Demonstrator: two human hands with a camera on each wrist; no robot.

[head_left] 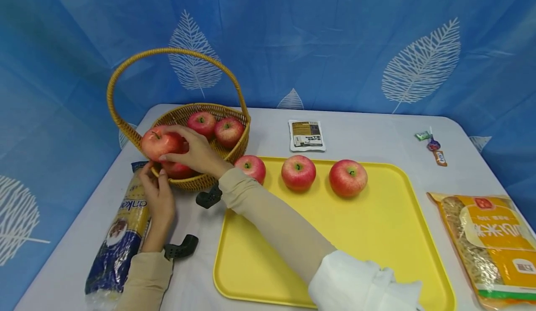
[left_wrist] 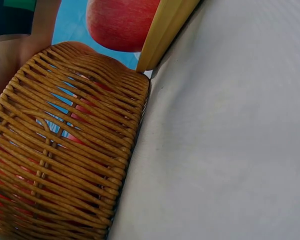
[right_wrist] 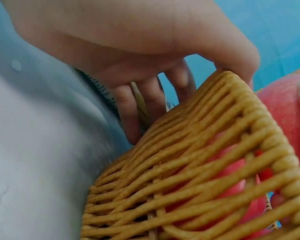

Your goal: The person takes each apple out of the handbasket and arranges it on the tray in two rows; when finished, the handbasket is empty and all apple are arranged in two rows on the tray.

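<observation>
My right hand (head_left: pixel 194 150) grips a red apple (head_left: pixel 157 143) over the left side of a woven wicker basket (head_left: pixel 201 181), thumb and fingers on the apple's right side. Other apples lie inside, among them one at the back (head_left: pixel 202 124) and another at the right (head_left: pixel 228 132). Thumb over the rim and fingers against the outer wall, my left hand (head_left: pixel 157 195) holds the basket at its front left; the right wrist view shows this left hand (right_wrist: pixel 140 45) close up. The basket's tall handle (head_left: pixel 176 50) arches above.
A yellow tray (head_left: pixel 335 236) to the right bears three apples along its far edge. A blue-and-gold packet (head_left: pixel 121 236) lies left of the basket. Behind the tray is a white sachet (head_left: pixel 307 135); small candies (head_left: pixel 433 146) and an orange-yellow bag (head_left: pixel 490 246) lie farther right.
</observation>
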